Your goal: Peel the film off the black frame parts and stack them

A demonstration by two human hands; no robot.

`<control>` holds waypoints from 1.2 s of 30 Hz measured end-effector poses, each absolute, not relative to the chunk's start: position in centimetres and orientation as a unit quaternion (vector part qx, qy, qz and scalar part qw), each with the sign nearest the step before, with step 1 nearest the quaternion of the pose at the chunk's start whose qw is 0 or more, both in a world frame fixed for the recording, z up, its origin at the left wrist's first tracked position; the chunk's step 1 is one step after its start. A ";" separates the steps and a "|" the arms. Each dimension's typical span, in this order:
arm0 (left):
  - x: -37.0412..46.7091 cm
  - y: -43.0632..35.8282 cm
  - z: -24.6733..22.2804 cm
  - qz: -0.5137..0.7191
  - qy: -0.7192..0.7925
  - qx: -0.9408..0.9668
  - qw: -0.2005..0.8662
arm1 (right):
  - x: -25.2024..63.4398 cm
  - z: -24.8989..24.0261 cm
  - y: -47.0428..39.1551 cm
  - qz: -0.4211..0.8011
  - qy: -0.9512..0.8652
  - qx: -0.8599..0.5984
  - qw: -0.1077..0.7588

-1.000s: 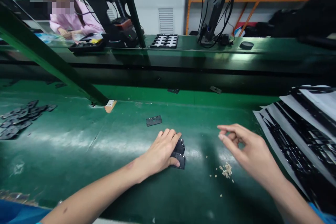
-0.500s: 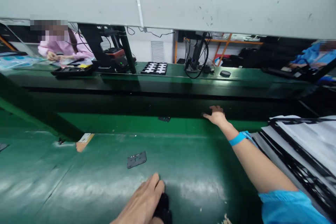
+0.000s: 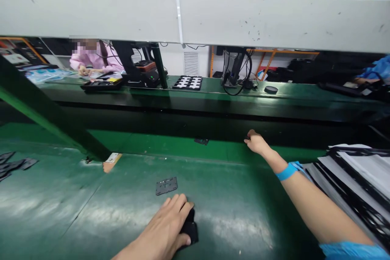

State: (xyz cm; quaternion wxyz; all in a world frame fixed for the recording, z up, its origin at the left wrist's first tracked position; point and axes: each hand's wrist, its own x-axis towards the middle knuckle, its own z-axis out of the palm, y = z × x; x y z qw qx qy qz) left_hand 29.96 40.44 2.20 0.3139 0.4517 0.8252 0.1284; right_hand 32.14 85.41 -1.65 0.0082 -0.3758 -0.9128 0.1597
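Note:
My left hand (image 3: 172,223) is low in the middle of the view, fingers wrapped over black plastic pieces (image 3: 191,229). The pieces rest at the green bench, partly hidden under my palm. Just beyond my fingertips lies a flat dark grey plastic plate (image 3: 166,186) with cutouts. My right hand (image 3: 256,143), arm stretched forward, is at the dark belt behind the bench. Its fingers are curled in; a small dark bit shows at the fingertips, too small to name. Left of that hand, a small dark plate (image 3: 201,141) lies at the belt's near edge.
A stack of white sheets and black frames (image 3: 356,178) stands at the right. A green post (image 3: 61,118) slants across the left, with dark plates (image 3: 15,165) beyond it. A grey beam (image 3: 213,18) crosses above. Across the belt, a black-and-white tray (image 3: 187,82) and a co-worker in pink (image 3: 94,59) are visible.
My right hand's spread fingers have curled closed over the belt. My left hand has settled more fully over the black pieces. The whole view has shifted slightly upward and to the left.

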 end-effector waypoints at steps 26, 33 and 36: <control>17.0 41.2 0.5 0.167 0.883 0.381 0.217 | 21.2 -3.3 74.8 0.224 -0.944 -0.239 -0.026; 8.3 51.9 0.8 0.195 0.904 0.334 0.184 | 22.9 -1.9 74.3 0.328 -0.917 -0.226 -0.024; 5.4 56.9 0.4 0.199 0.919 0.299 0.160 | 24.8 -0.6 73.9 0.405 -0.888 -0.218 -0.027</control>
